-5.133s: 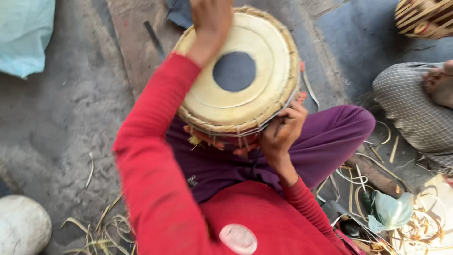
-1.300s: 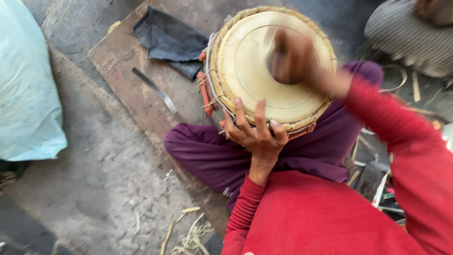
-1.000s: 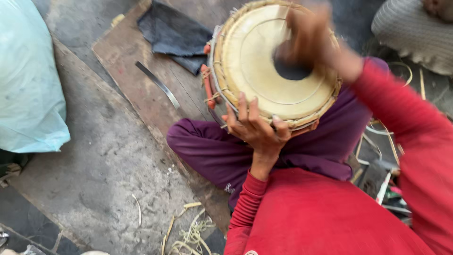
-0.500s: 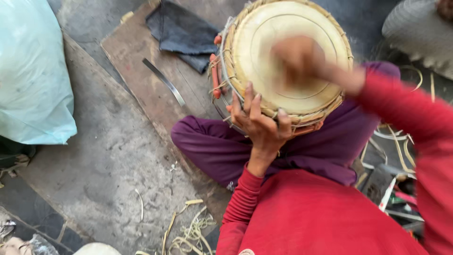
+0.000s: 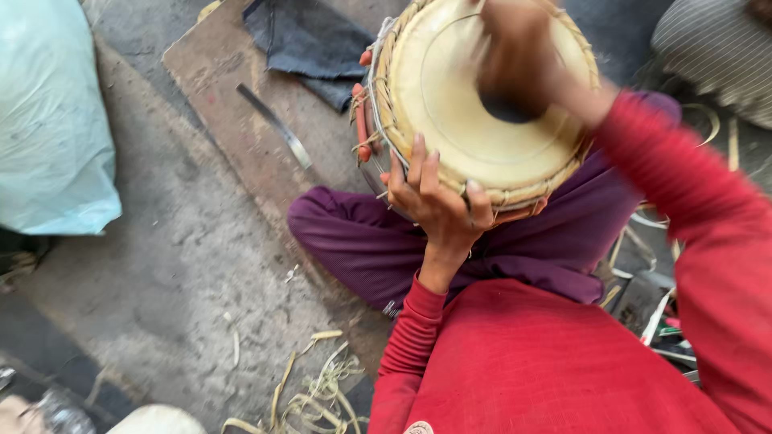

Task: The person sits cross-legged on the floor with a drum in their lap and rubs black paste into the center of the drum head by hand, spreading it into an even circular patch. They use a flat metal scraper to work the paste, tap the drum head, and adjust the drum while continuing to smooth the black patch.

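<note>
Far left on the floor (image 5: pixel 169 265): a pale blue sack (image 5: pixel 48 128), soft and slumped, well apart from the work. Near the bottom edge lie loose cane strips (image 5: pixel 310 386), thin and springy by the look of them.

Further right a flat board (image 5: pixel 233 104) lies on the floor. On it rest a narrow metal blade (image 5: pixel 275 127) and a folded dark cloth (image 5: pixel 310 40), the cloth touching the drum's far side.

Centre: the drum (image 5: pixel 450 120) sits tilted in the person's lap, resting on the purple trouser legs (image 5: pixel 362 241), skin head facing up. Head is pale, smooth and taut, with a dark round patch partly hidden; rim is bound in woven lacing, with red lacing down the side.

Left hand (image 5: pixel 438 201): fingers spread and curled over the near rim, clamped on the lacing, steadying the drum.

Right hand (image 5: pixel 523 56): over the drum head, motion-blurred; whether it is closed or holds anything cannot be told.

Handling judgement: the body looks rigid and fairly heavy, so the lap should carry it. The skin is the fragile part and likely slick; best grip is the woven rim or side lacing, which gives purchase, not the head

Far right: striped cloth (image 5: pixel 716 56) and more strips on the floor
</note>
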